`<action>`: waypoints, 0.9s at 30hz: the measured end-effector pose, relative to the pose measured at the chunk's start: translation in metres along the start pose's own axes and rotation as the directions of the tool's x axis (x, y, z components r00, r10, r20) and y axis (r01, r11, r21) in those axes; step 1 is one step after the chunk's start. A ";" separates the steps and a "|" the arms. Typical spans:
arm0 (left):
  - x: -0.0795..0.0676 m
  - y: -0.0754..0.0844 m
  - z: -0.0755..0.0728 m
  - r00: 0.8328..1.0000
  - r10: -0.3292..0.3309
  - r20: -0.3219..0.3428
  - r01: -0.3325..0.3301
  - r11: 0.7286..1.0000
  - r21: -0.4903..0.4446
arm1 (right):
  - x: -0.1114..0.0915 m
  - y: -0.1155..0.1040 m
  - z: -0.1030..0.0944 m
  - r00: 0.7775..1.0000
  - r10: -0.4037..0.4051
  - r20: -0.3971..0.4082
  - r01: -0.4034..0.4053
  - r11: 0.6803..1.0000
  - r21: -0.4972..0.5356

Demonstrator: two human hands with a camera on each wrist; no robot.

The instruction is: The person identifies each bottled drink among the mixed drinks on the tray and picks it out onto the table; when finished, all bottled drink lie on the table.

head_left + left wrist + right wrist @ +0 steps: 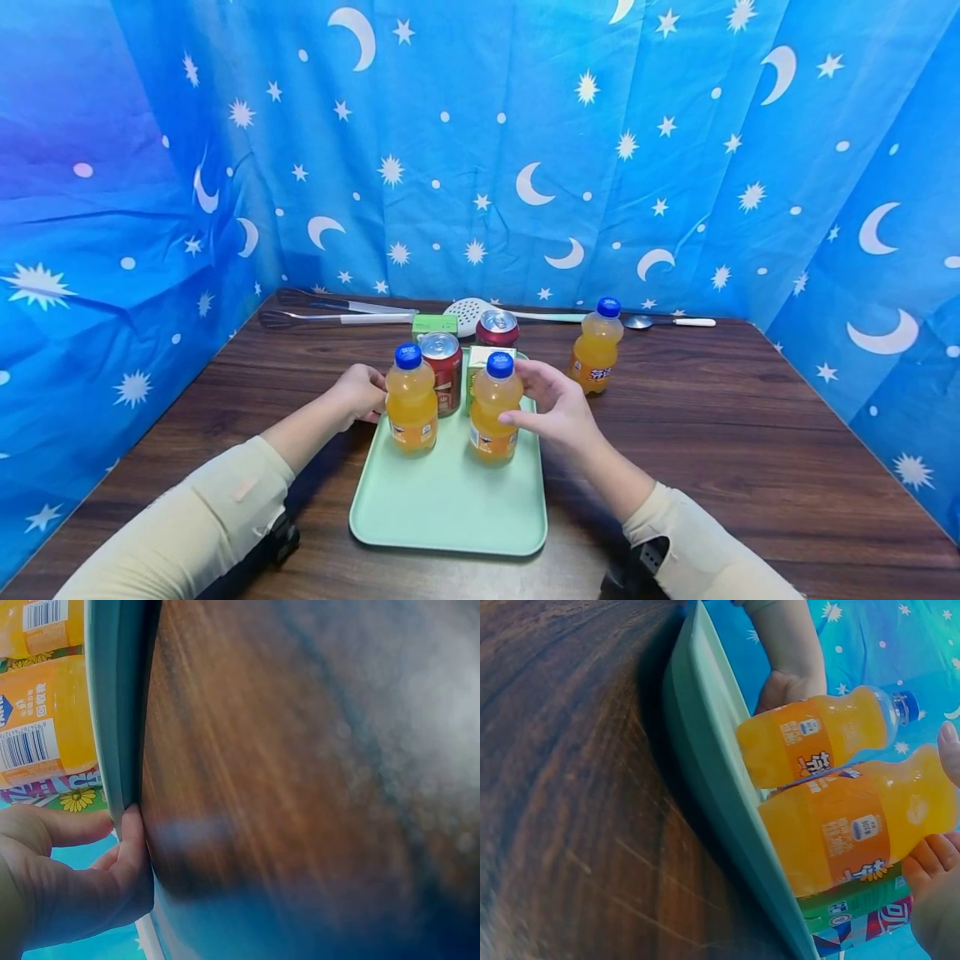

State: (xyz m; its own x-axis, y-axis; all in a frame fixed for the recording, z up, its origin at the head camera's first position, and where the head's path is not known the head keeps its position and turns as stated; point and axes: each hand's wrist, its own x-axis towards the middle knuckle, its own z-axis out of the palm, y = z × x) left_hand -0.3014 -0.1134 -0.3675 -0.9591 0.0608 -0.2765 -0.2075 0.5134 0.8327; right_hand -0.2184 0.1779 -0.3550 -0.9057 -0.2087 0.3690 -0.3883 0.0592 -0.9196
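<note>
On the table lies a light green tray (450, 517). My left hand (365, 393) is at its left edge; in the left wrist view the thumb and fingers pinch the tray rim (116, 735). My right hand (558, 408) holds a blue-capped bottle of orange soda (495, 425), thumb at the near side and fingers behind. That bottle stands upright on the tray's right half. To its left, a matching orange soda bottle (412, 408) stands upright. Behind them are a red can (447, 379) and a green-and-white carton (480, 360).
Farther back stand another red can (497, 332) and a green box (435, 323). A third orange soda bottle (597, 350) is on the table to the right. Along the curtain (450, 208) lie a white slotted skimmer (467, 317), a spoon (637, 322) and other long-handled utensils (375, 318).
</note>
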 end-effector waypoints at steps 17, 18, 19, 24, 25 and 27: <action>-0.002 0.000 0.001 1.000 -0.006 -0.004 0.006 1.000 -0.011 | 0.002 0.007 0.013 0.999 -0.048 -0.017 0.047 0.999 -0.027; -0.002 0.000 0.001 1.000 -0.005 -0.004 0.005 1.000 -0.012 | 0.002 0.007 0.013 0.999 -0.047 -0.020 0.047 0.999 -0.025; -0.001 -0.001 0.001 1.000 -0.004 -0.004 0.003 1.000 -0.013 | 0.002 0.007 0.013 0.999 -0.046 -0.022 0.046 0.999 -0.023; -0.002 0.000 0.000 1.000 0.030 0.003 -0.030 1.000 0.001 | 0.002 0.005 0.014 0.998 -0.050 -0.026 0.050 0.999 -0.007; -0.002 0.000 0.000 0.999 0.035 0.004 -0.035 0.999 0.001 | 0.002 0.004 0.014 0.998 -0.052 -0.026 0.052 0.999 -0.004; -0.002 0.000 0.000 0.999 0.041 0.004 -0.041 0.999 0.001 | 0.002 0.003 0.014 0.998 -0.052 -0.030 0.052 0.999 -0.001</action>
State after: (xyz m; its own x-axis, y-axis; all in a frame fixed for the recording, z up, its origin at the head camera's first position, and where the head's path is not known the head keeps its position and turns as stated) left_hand -0.2991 -0.1131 -0.3671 -0.9660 0.0852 -0.2441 -0.1679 0.5114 0.8428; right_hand -0.2194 0.1639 -0.3592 -0.8889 -0.1819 0.4205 -0.4353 0.0493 -0.8989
